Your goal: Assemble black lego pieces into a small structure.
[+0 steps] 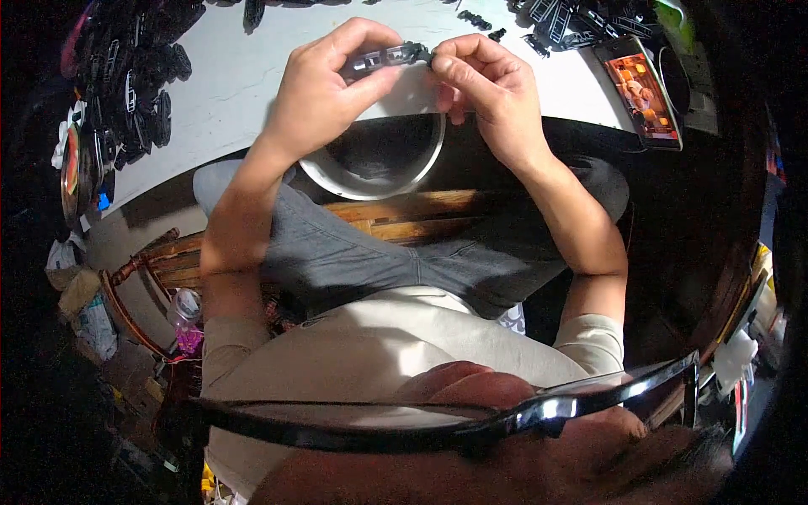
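Two hands are in work above the round basin (367,196), which serves as reference. Item count: one basin, one elongated part, one lit phone, two heaps of black parts; pieces within the heaps overlap and cannot be counted. The left heap (135,84) lies beyond and to the left of the basin; the right heap (568,21) lies beyond and to the right. Two small black pieces (475,19) sit beside the right heap, on its basin side. The phone (644,97) rests to the right of the basin, overhanging the near edge of the table (227,97). The basin stands at that same edge, nearer the person; its interior is dark and its contents cannot be made out. Open white surface runs from the left heap to the left hand, leaving lateral room beyond the basin. The elongated part (379,59), smoky grey, is held beyond the basin, between the hands. The left hand (320,88) grips its body between thumb and fingers. The right hand (497,84) pinches the small black piece (425,55) at its right end; whether the two are joined cannot be told.
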Demonstrator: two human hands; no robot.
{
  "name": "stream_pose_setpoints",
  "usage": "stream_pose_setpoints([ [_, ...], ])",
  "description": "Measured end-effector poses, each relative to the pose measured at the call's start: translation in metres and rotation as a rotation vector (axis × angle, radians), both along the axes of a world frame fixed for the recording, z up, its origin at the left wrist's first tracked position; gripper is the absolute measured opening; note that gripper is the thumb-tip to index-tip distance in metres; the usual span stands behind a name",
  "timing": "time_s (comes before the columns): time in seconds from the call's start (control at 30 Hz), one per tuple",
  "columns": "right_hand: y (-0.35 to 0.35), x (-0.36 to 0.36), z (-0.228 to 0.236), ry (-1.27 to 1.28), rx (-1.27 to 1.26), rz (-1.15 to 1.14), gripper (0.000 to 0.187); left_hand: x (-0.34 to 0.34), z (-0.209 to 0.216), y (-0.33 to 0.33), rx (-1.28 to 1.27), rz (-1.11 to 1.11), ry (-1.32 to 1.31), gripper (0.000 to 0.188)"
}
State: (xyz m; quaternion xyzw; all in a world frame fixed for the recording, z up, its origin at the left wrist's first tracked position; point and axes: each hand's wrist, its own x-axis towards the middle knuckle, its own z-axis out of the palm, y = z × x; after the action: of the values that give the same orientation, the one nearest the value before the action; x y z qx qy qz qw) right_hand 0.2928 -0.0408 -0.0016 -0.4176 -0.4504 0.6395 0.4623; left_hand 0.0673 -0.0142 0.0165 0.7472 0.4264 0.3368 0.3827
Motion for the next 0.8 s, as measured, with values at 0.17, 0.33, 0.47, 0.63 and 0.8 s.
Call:
stream_pose_setpoints([
  [0.17, -0.004, -0.004, 0.002, -0.066, -0.004, -0.011, 0.015, 0.003, -0.007, -0.001, 0.030, -0.010, 0.004, 0.030],
  [0.33, -0.003, 0.002, 0.002, -0.202, 0.026, 0.078, 0.014, 0.006, -0.004, -0.003, 0.046, -0.009, 0.034, 0.029],
  [0.47, -0.007, -0.004, 0.013, -0.001, 0.040, -0.062, 0.015, 0.008, -0.003, -0.004, 0.070, -0.017, 0.078, 0.027],
  [0.63, -0.008, -0.004, 0.021, 0.055, 0.008, -0.009, 0.018, 0.008, -0.008, -0.002, 0.227, -0.052, 0.131, 0.032],
  [0.8, -0.007, -0.001, 0.017, 0.077, -0.071, 0.058, 0.016, 0.013, -0.003, -0.004, 0.142, -0.089, 0.105, 0.035],
])
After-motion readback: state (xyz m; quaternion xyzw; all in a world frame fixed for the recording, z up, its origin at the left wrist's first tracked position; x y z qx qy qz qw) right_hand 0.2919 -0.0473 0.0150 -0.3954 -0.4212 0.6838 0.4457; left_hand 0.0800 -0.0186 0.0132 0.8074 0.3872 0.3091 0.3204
